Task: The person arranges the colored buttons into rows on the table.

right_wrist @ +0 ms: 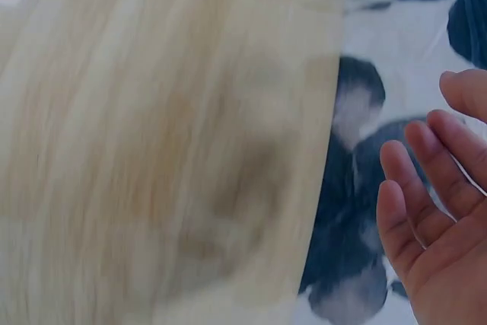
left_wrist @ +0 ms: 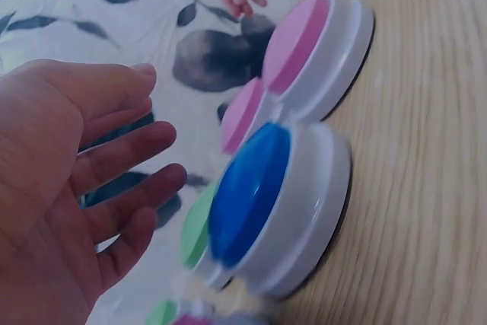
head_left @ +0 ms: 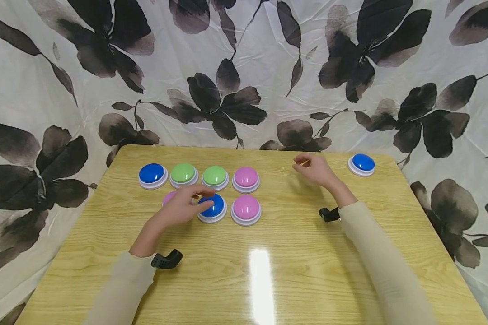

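My left hand (head_left: 180, 206) hovers over the front row of round buttons, fingers loosely bent and holding nothing. In the head view its fingertips overlap a blue button (head_left: 213, 208) with a white base. The left wrist view shows a gap between the fingers and that blue button (left_wrist: 251, 195). A pink button (head_left: 168, 197) is partly hidden behind this hand, and another pink button (head_left: 246, 208) sits to the right. My right hand (head_left: 314, 169) is above the table's back part, fingers relaxed, with nothing in it. In the right wrist view the right hand (right_wrist: 437, 195) shows its palm.
The back row holds a blue button (head_left: 152, 174), two green buttons (head_left: 183, 173) and a pink button (head_left: 246, 177). Apart from these, a blue button (head_left: 362, 163) stands at the table's back right corner. Floral cloth (head_left: 276, 117) hangs behind the wooden table (head_left: 211, 271).
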Demonstrator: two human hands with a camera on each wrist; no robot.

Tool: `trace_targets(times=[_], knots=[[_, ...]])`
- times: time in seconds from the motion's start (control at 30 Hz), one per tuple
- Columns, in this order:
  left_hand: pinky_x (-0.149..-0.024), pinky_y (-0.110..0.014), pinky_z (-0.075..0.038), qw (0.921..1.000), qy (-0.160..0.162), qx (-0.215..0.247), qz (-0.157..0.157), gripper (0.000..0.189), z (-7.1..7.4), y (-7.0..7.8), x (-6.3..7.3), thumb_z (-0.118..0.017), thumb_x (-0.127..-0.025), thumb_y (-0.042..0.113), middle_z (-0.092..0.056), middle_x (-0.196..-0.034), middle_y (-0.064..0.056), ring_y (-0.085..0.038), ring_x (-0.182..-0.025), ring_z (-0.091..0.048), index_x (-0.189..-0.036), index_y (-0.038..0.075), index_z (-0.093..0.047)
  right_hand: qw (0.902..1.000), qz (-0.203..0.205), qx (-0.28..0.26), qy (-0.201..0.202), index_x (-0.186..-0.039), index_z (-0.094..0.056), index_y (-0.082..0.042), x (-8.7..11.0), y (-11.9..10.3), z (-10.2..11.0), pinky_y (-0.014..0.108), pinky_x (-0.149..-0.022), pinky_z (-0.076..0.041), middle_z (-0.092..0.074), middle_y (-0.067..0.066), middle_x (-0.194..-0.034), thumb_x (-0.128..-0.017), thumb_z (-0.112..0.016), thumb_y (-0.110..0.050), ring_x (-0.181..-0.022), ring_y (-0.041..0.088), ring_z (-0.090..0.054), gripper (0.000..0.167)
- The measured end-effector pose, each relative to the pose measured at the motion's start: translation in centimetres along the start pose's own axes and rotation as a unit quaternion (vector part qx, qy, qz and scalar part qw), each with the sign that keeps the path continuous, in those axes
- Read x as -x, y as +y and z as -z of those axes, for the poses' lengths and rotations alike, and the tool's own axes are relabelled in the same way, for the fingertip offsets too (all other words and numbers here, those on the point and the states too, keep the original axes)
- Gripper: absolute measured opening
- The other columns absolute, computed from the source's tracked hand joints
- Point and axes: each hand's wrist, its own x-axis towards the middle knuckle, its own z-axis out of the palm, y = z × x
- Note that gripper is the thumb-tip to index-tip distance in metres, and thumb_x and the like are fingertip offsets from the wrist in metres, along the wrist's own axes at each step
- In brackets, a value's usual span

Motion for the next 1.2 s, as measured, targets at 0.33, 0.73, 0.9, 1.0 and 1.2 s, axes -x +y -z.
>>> trace_targets(times=[0.33,0.73,0.9,1.0,1.2], knots=[[-0.091,-0.043,-0.050,0.9993,-0.028,0.011,-0.023,0.031,-2.1,1.6,-2.0,-0.065,-0.095,0.019,-0.065,-0.119,-0.010,-0.025,-0.108,-0.060,-0.124,0.008,-0.064,0.9992,-0.028,0.021,0.018,-0.120,-0.063,0.003,0.5,3.6,3.9,0.048,-0.085,-0.050,-0.063,0.021,-0.115,-0.096,-0.063,-0.022,-0.099,0.036,-0.059,0.034],[-0.091,-0.045,-0.048,0.9985,-0.031,0.006,-0.045,0.030,-3.7,3.5,-3.6,-0.065,-0.095,0.019,-0.067,-0.113,-0.004,-0.020,-0.106,-0.060,-0.121,0.007,-0.066,0.9913,-0.089,0.039,0.089,-0.123,-0.059,0.007,1.7,7.9,7.7,0.053,-0.092,-0.043,-0.056,0.027,-0.121,-0.097,-0.060,-0.025,-0.112,0.042,-0.050,0.041],[-0.088,-0.046,-0.048,0.9971,-0.038,0.007,-0.066,0.031,-4.8,4.0,-4.5,-0.066,-0.094,0.020,-0.068,-0.112,-0.005,-0.017,-0.103,-0.061,-0.121,0.005,-0.066,0.9809,-0.110,0.067,0.146,-0.124,-0.058,0.007,2.3,9.8,8.6,0.056,-0.096,-0.039,-0.053,0.029,-0.125,-0.094,-0.063,-0.025,-0.116,0.046,-0.047,0.045],[-0.089,-0.044,-0.048,0.9968,-0.040,0.011,-0.068,0.031,-5.4,4.4,-4.9,-0.066,-0.094,0.022,-0.068,-0.112,-0.004,-0.015,-0.103,-0.060,-0.120,0.005,-0.066,0.9742,-0.143,0.074,0.158,-0.131,-0.054,0.006,2.6,10.8,9.1,0.059,-0.101,-0.034,-0.048,0.030,-0.132,-0.093,-0.064,-0.029,-0.123,0.048,-0.041,0.053],[-0.094,-0.043,-0.047,0.9969,-0.045,0.023,-0.061,0.031,-6.0,5.3,-5.3,-0.065,-0.095,0.022,-0.066,-0.116,-0.006,-0.015,-0.105,-0.058,-0.123,0.007,-0.065,0.9670,-0.195,0.043,0.158,-0.143,-0.040,0.004,3.1,12.2,10.0,0.060,-0.104,-0.030,-0.035,0.031,-0.141,-0.091,-0.065,-0.038,-0.128,0.048,-0.033,0.071]])
